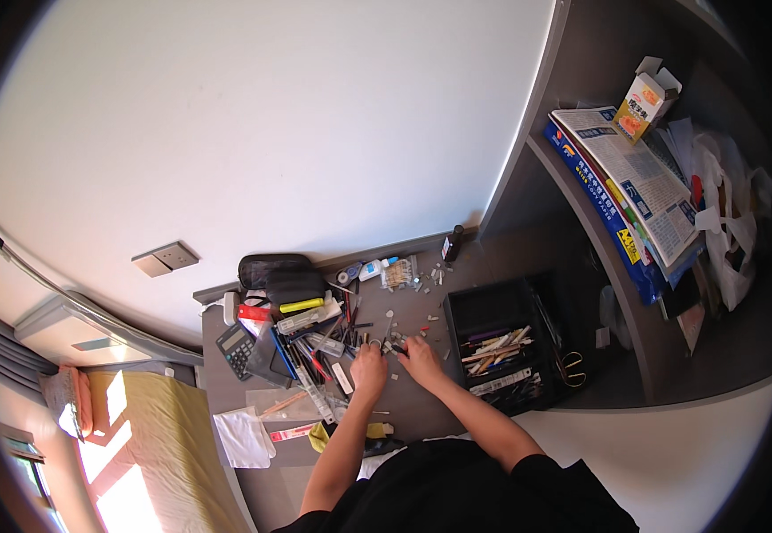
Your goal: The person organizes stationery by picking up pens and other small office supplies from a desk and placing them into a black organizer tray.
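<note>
Over the middle of a dark desk [417, 404], both my hands work close together. My left hand [368, 371] has its fingers bent inward, with a small light-coloured piece at the fingertips, too small to name. To its right, my right hand [421, 362] is closed with a short dark item at its fingertips, its kind unclear. Small grey and white bits lie scattered around and beyond the fingers. Left of my left hand spreads a heap of pens and markers [319, 342], with a white eraser-like block [342, 379] beside the wrist.
At right stands a black organizer box [479, 311] with pencils [497, 349] and gold-handled scissors [573, 369]. A black pencil case [281, 278], calculator [237, 351], glue bottle [373, 269], pack of cotton swabs [399, 273] and dark bottle [453, 243] also lie about. Newspapers [635, 178] fill the shelf.
</note>
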The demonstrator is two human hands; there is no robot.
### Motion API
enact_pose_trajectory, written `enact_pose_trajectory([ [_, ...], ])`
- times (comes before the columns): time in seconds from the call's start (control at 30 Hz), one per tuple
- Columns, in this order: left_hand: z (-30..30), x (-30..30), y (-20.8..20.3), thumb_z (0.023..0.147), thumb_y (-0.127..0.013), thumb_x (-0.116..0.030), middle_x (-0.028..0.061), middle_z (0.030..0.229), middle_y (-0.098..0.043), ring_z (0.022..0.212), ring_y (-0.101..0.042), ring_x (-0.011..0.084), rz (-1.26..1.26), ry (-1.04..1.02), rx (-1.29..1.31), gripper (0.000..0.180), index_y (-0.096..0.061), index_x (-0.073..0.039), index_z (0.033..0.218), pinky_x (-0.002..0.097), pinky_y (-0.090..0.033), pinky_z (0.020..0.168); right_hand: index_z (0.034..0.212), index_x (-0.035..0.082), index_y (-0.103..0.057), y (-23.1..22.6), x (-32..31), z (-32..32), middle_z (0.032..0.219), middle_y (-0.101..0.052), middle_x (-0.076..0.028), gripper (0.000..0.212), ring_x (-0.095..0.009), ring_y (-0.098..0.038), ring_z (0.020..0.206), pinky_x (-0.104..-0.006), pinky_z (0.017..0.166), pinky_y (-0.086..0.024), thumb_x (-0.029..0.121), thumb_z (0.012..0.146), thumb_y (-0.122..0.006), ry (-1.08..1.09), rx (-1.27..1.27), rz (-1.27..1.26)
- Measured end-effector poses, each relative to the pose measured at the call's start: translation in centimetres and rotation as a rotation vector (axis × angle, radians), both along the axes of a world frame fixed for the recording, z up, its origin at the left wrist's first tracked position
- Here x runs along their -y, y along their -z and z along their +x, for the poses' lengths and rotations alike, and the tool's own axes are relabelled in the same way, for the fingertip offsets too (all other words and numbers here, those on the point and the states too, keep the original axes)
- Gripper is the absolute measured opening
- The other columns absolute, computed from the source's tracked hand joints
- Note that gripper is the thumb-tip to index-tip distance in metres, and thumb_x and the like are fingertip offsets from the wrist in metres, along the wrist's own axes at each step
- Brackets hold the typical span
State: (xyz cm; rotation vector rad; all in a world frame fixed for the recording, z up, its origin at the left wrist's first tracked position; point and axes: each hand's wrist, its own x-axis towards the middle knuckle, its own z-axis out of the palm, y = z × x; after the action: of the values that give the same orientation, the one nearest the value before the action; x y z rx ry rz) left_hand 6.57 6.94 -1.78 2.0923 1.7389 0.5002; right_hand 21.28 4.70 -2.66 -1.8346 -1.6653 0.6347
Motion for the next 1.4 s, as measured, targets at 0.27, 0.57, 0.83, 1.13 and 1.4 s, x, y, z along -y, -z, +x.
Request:
enact_pose_trajectory([
  [0.27, -0.4, -0.1, 0.9, 0.073, -0.066, -0.014, 0.0211, 0.092, -0.063, 0.084, -0.063, 0.0401, -0.130, -0.085, 0.012, 0.021, -0.058, -0.001, 0.087, 0.0484, -0.051, 0.072, 0.095, 0.003, -0.055, -1.7, 0.2, -0.6, 0.098, -0.058, -0.015, 0.027, -0.039, -0.063, 0.087, -0.0482, 0.075, -0.052, 0.017, 0.076, -0.068, -0.055, 0.200, -0.101],
  [0.57, -3.8, 1.9, -1.9, 0.077, -0.067, -0.014, 0.0093, 0.061, -0.061, 0.055, -0.062, 0.0162, -0.365, -0.295, 0.552, 0.018, -0.062, 0.003, 0.082, 0.0303, -0.053, 0.054, 0.090, 0.000, -0.056, 1.6, 0.2, 1.5, 0.089, -0.061, -0.020, 0.019, -0.040, -0.061, 0.087, -0.0467, 0.073, -0.050, 0.010, 0.077, -0.065, -0.097, -0.124, -0.015],
  [0.83, -4.6, 5.0, -1.3, 0.081, -0.064, -0.004, 0.0072, 0.069, -0.064, 0.059, -0.064, 0.0126, -0.527, -0.223, 0.815, 0.008, -0.060, 0.002, 0.085, 0.0262, -0.054, 0.053, 0.091, 0.001, -0.055, -2.1, 2.1, 2.3, 0.089, -0.063, -0.016, 0.016, -0.035, -0.063, 0.080, -0.0419, 0.069, -0.050, 0.008, 0.080, -0.065, 0.030, -0.151, 0.007],
  [1.13, -3.4, 6.3, -4.9, 0.082, -0.062, -0.001, 0.0081, 0.074, -0.064, 0.063, -0.065, 0.0141, -0.556, -0.101, 0.918, 0.008, -0.055, 0.002, 0.086, 0.0262, -0.056, 0.058, 0.094, 0.005, -0.057, 0.1, 0.8, -1.4, 0.098, -0.057, -0.012, 0.016, -0.034, -0.064, 0.087, -0.0450, 0.069, -0.052, 0.012, 0.082, -0.063, -0.230, 0.214, 0.095],
  [1.4, -4.6, 9.1, -5.4, 0.085, -0.060, 0.000, 0.0093, 0.077, -0.064, 0.062, -0.062, 0.0131, -0.620, -0.103, 0.979, 0.008, -0.055, 0.002, 0.091, 0.0253, -0.055, 0.058, 0.092, 0.004, -0.056, -3.2, 3.6, -0.3, 0.093, -0.057, -0.013, 0.013, -0.034, -0.064, 0.079, -0.0443, 0.065, -0.051, 0.010, 0.083, -0.064, -0.085, 0.045, 0.153],
])
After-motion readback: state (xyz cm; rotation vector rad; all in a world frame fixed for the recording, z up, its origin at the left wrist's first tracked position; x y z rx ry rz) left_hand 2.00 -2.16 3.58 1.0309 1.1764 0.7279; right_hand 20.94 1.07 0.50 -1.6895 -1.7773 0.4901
